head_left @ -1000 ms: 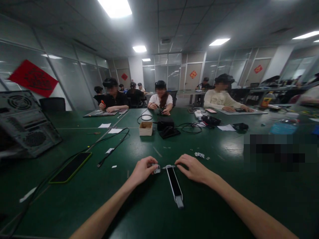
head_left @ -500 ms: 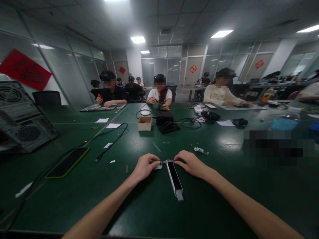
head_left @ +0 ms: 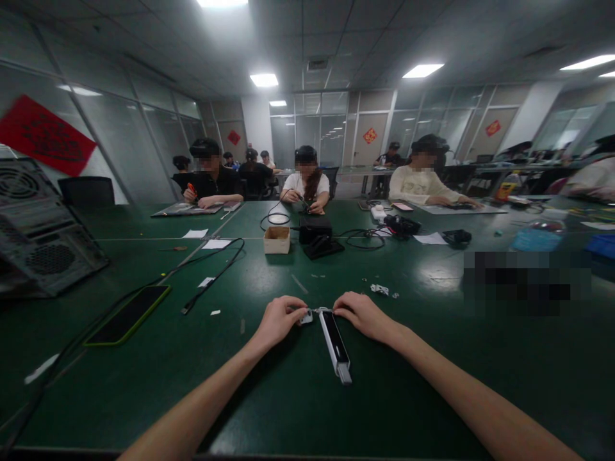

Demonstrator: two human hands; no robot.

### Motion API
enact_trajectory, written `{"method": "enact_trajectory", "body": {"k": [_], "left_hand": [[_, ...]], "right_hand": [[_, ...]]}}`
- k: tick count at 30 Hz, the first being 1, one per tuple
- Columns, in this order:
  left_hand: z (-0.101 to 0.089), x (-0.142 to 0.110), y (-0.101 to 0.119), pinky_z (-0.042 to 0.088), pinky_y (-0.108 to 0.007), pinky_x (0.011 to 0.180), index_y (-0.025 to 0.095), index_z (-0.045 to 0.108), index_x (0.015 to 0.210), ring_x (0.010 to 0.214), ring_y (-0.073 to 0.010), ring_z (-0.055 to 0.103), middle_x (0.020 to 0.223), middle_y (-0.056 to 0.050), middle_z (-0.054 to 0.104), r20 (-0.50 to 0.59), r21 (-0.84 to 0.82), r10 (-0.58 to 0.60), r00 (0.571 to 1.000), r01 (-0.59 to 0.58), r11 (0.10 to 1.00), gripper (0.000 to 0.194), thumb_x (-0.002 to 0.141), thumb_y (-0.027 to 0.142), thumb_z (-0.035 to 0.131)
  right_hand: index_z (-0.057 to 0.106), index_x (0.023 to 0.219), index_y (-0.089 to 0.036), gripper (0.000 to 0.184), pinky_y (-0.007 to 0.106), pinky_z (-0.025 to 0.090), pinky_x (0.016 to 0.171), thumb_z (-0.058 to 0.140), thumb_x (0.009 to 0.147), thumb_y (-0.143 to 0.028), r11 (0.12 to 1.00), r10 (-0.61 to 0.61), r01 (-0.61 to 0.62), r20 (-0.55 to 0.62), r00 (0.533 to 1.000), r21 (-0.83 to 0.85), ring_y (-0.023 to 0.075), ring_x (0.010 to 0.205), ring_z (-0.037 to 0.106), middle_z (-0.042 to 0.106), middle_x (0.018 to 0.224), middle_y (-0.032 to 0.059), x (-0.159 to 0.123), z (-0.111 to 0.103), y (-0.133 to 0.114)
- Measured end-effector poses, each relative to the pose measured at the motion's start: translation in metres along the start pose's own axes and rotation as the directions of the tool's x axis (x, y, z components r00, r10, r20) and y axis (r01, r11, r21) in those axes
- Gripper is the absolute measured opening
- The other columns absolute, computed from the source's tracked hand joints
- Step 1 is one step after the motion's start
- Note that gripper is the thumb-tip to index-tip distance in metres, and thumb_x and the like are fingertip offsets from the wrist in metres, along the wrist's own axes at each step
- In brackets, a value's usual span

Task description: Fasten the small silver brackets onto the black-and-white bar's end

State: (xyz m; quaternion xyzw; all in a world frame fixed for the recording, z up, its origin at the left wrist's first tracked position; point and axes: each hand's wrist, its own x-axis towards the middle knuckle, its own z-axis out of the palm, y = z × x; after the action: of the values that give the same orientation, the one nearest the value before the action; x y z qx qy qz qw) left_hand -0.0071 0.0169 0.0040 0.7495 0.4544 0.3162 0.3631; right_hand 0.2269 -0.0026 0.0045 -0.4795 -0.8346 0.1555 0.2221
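A slim white scanning pen (head_left: pixel 335 339) with a long black screen lies on the green table, its narrow grey tip pointing towards me. Just left of its far end is a small pale part with holes (head_left: pixel 306 316), pinched between the thumb and fingers of my left hand (head_left: pixel 280 320). Something thin seems to run between this part and the pen, too small to make out. My right hand (head_left: pixel 362 314) has thumb and fingertips closed at the pen's far right corner. What lies under those fingertips is partly hidden.
Small metallic pieces (head_left: pixel 379 290) lie beyond my right hand. Farther off stand a small cardboard box (head_left: pixel 277 241) and a black box (head_left: pixel 315 229) with cables. A green-edged phone (head_left: pixel 129 315), cables and a computer case (head_left: pixel 45 230) are to the left. Several people sit opposite.
The view has shifted slightly. Both hands keep their places at the pen's far end. A bright reflection now shows on the pen's screen near its tip.
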Motion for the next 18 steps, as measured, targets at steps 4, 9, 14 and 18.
{"method": "enact_trajectory", "body": {"k": [4,9,14,18], "left_hand": [[0.0008,0.0,-0.0003,0.05,-0.025,0.056,0.014,0.069,0.083,0.058,-0.0153,0.062,0.079,-0.004,0.07,-0.001,-0.021,-0.006,1.0,0.006,1.0,0.022,0.077,0.031,0.056],[0.0014,-0.0003,0.0022,0.05,-0.024,0.054,0.014,0.069,0.082,0.058,-0.0147,0.062,0.081,-0.004,0.069,0.005,-0.004,-0.003,1.0,0.003,1.0,0.02,0.077,0.029,0.057],[0.0025,-0.001,0.0057,0.052,-0.029,0.066,0.017,0.07,0.083,0.066,-0.0165,0.063,0.096,-0.006,0.066,0.002,0.219,0.098,0.995,-0.096,0.971,0.019,0.08,0.025,0.053],[0.0034,-0.0017,0.0039,0.05,-0.034,0.081,0.019,0.068,0.09,0.087,-0.0219,0.063,0.1,-0.008,0.065,0.042,0.402,0.238,0.97,-0.235,0.885,0.024,0.083,0.023,0.045]], "right_hand": [[0.064,0.09,-0.018,0.015,0.031,0.045,0.079,0.049,0.09,-0.022,1.0,0.009,-0.009,-0.001,1.0,0.012,0.0174,0.086,0.058,0.064,0.091,0.0047,-0.0002,-0.0003,-0.0017],[0.063,0.091,-0.017,0.015,0.031,0.045,0.077,0.049,0.09,-0.022,0.999,0.011,-0.011,-0.006,1.0,0.04,0.017,0.085,0.057,0.063,0.091,0.0045,-0.0004,-0.0001,-0.0011],[0.064,0.09,-0.016,0.014,0.029,0.046,0.077,0.05,0.09,-0.021,0.999,0.006,-0.003,-0.064,0.998,0.054,0.0163,0.084,0.058,0.064,0.089,0.0044,-0.0014,-0.0004,-0.0039],[0.064,0.092,-0.017,0.014,0.027,0.046,0.078,0.053,0.09,-0.025,0.999,-0.035,0.035,-0.05,0.998,0.009,0.0154,0.085,0.059,0.065,0.091,0.0045,0.0,-0.003,-0.0027]]}}
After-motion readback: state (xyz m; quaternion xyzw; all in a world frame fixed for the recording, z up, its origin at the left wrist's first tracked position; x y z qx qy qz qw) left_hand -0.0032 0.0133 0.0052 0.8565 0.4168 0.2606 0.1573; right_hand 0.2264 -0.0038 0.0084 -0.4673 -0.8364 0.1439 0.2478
